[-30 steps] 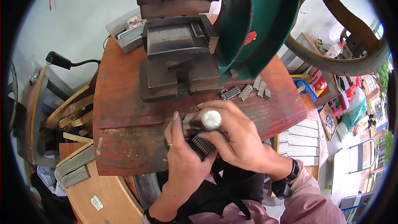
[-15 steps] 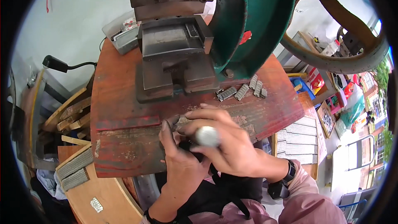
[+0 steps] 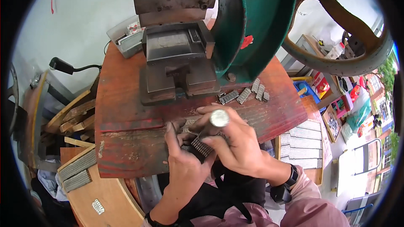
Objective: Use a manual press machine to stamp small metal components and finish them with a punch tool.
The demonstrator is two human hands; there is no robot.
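Just past the near edge of the table, my left hand is closed around a dark block with rows of fine ridges. Its underside and far side are hidden by my fingers. My right hand grips a round metal rod, whose bright flat end tilts up toward me. The rod's lower end comes down beside the ridged block; whether they touch, I cannot tell. Beyond my hands, several small ridged metal pieces lie on the red wooden table.
A heavy press with a green frame and dark steel bed stands ahead. Its big handwheel hangs at right. Ridged strips fill a tray at lower right; a wooden board with more strips is at lower left.
The rod in my right hand has shifted up and slightly right, from a blur to sharp. The block's ridged face now shows between my hands. The whole view has shifted slightly.
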